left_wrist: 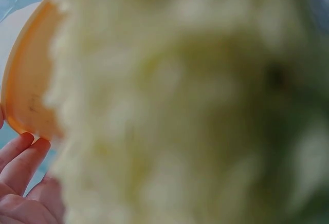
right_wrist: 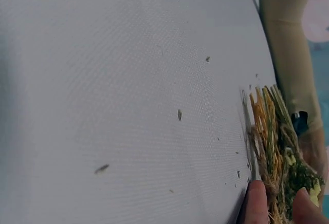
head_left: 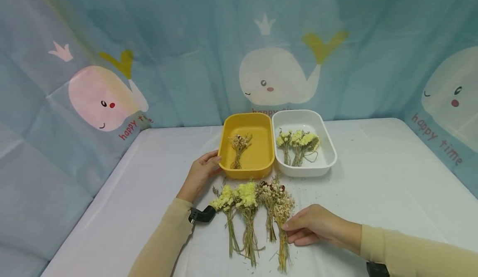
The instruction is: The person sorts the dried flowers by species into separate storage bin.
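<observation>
By the right hand (head_left: 311, 226), a pale dried bunch (head_left: 284, 207) is being pinched at its stems — beyond it, toward the far edge of the table (head_left: 377, 165), a yellow tray (head_left: 259, 146) is being gripped at its near left corner by the left hand (head_left: 199, 174).

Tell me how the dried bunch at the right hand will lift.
The dried bunch is probably light, being thin stems and small blossoms. Those blossoms look fragile and may shed; bits litter the white table. The straight stems seem fairly stiff.
</observation>
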`<state>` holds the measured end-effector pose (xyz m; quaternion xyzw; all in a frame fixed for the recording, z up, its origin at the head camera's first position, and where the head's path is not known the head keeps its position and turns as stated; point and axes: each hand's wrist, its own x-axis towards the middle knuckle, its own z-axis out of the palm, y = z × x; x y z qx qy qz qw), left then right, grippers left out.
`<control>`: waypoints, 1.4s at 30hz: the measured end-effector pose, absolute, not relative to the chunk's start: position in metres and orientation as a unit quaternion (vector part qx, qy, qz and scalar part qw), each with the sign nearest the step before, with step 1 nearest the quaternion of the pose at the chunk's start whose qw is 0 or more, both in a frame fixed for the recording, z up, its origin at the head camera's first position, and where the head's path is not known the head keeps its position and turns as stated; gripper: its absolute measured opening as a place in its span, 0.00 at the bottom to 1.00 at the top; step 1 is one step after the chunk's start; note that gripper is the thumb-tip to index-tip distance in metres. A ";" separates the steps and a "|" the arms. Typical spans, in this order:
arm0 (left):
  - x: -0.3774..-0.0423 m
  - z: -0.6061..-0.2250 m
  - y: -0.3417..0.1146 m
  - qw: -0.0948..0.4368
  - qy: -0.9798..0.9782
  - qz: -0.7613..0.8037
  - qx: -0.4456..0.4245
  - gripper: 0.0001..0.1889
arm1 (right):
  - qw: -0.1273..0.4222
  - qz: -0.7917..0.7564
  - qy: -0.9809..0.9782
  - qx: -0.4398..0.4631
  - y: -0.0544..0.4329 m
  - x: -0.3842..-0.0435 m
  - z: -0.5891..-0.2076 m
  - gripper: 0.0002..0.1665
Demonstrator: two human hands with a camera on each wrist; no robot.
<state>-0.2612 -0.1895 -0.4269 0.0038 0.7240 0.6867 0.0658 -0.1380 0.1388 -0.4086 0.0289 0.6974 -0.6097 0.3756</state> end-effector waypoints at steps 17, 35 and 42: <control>-0.262 -0.425 -0.192 0.065 0.730 0.681 0.008 0.25 | 0.346 -0.559 0.752 0.041 0.120 -0.140 -0.409 0.15; -0.261 -0.427 -0.188 0.064 0.726 0.685 0.009 0.25 | 0.328 -0.564 0.755 0.072 0.123 -0.137 -0.409 0.12; -0.260 -0.427 -0.190 0.063 0.725 0.686 0.007 0.25 | 0.331 -0.585 0.736 0.077 0.132 -0.135 -0.409 0.11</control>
